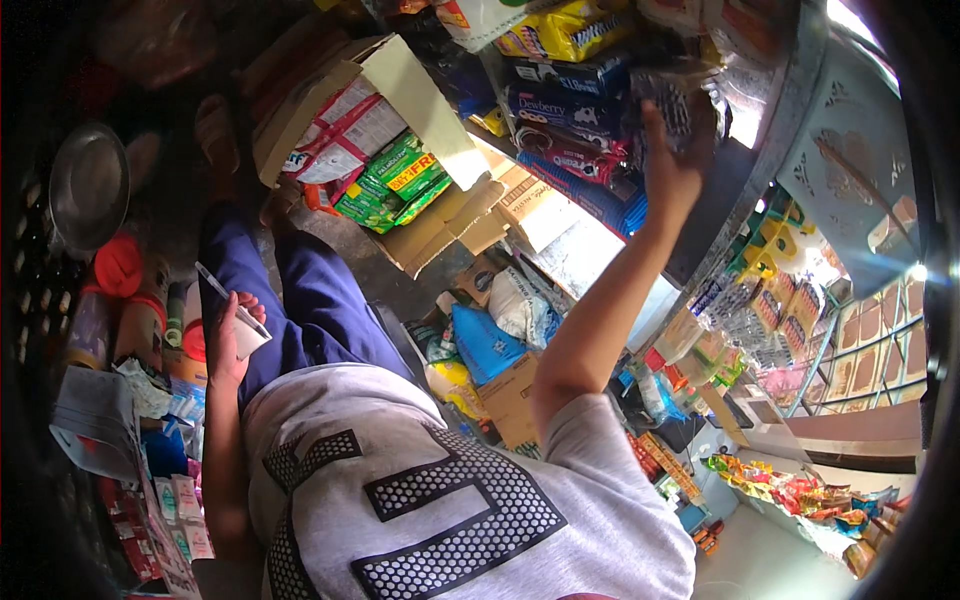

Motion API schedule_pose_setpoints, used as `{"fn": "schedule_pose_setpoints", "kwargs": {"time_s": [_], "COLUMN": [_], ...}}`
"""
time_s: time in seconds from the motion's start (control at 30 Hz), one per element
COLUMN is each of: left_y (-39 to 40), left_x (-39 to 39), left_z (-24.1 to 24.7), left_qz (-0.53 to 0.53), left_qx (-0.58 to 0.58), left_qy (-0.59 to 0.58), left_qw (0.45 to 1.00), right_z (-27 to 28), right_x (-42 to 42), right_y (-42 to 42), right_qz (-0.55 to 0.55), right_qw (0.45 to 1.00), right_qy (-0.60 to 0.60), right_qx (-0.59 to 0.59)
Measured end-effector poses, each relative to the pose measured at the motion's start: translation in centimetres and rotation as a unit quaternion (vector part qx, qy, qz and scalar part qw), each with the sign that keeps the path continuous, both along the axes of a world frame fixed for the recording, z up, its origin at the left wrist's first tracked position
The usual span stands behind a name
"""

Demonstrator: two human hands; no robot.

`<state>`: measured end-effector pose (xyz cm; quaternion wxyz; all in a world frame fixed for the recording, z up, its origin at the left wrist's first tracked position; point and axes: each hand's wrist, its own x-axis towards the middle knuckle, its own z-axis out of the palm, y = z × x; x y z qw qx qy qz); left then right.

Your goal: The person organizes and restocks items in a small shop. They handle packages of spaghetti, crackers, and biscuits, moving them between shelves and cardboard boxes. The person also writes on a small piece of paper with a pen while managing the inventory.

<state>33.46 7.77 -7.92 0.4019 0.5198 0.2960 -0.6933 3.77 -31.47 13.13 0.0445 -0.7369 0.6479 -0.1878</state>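
My left hand, near my thigh, grips a clear-barrelled pen and a small white piece of paper or pad. At the upper right, my right hand is raised to a stacked shelf, its thumb across a dark, shiny plastic pack. Its fingers are partly hidden behind that pack. Beside it lie a blue Dewberry biscuit pack, a dark red biscuit pack and blue-striped packs. A yellow pack lies above them.
An open cardboard box holds green Palmolive packs. A blue bag and a brown carton stand by my right side. Red-lidded jars and a metal bowl are at left. Snack packs line the lower right.
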Motion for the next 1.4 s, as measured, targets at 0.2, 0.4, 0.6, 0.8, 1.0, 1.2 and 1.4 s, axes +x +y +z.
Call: {"fn": "schedule_pose_setpoints", "kwargs": {"time_s": [0.2,0.4,0.6,0.8,1.0,1.2,1.4], "left_y": [1.0,1.3,1.9,1.3,0.7,1.4,1.7], "left_x": [-0.1,-0.9,-1.6,-1.5,-0.8,-0.2,3.3], "left_z": [-0.2,-0.6,-0.6,-0.3,-0.1,-0.2,2.2], "left_qz": [0.046,0.041,0.074,0.066,0.05,0.018,0.017], "left_qx": [0.004,-0.011,-0.006,0.007,0.0,-0.029,-0.104], "left_qy": [0.01,0.01,0.016,0.007,0.012,0.009,-0.055], "left_qw": [0.999,0.999,0.997,0.998,0.999,0.999,0.993], "right_z": [-0.1,-1.8,-1.2,-0.5,1.2,0.0,-1.6], "right_x": [-3.4,-3.7,-1.0,-6.5,-10.6,-11.2,-7.9], "right_y": [1.6,-0.6,1.3,-7.4,-12.6,-10.7,-5.2], "right_qz": [0.022,0.064,0.04,-0.02,-0.078,-0.096,-0.113], "right_qw": [0.989,0.986,0.984,0.977,0.99,0.987,0.981], "right_qy": [-0.13,0.141,0.051,0.129,0.102,0.114,0.131], "right_qx": [0.07,-0.06,-0.164,-0.169,-0.063,-0.058,-0.086]}}
